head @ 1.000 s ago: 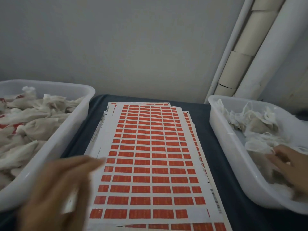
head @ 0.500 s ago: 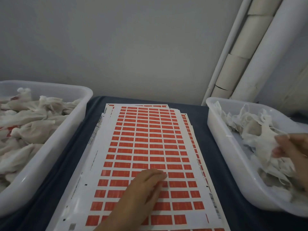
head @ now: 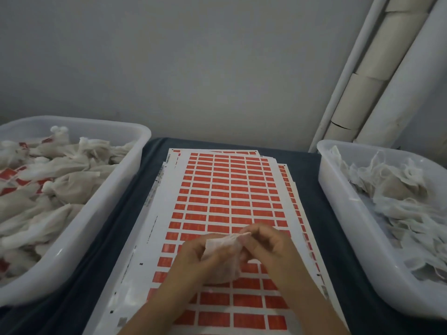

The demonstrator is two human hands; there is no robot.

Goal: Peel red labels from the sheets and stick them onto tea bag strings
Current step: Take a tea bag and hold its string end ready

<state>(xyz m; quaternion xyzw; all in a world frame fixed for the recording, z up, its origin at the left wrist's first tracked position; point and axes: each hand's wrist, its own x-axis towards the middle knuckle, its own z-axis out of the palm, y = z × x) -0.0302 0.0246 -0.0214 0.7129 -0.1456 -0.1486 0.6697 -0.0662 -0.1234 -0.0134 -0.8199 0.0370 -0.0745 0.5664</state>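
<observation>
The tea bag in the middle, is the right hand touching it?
Touching. The head view shows the right hand pinching the tea bag at its top.

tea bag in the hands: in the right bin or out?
Out. Both hands, left hand and right hand, hold the tea bag above the label sheets, clear of the right bin.

I saw both forearms bare to the frame's near edge, no sleeves showing; the left hand (head: pixel 193 256) and right hand (head: pixel 266 247) wore no gloves, rings or watch.
</observation>
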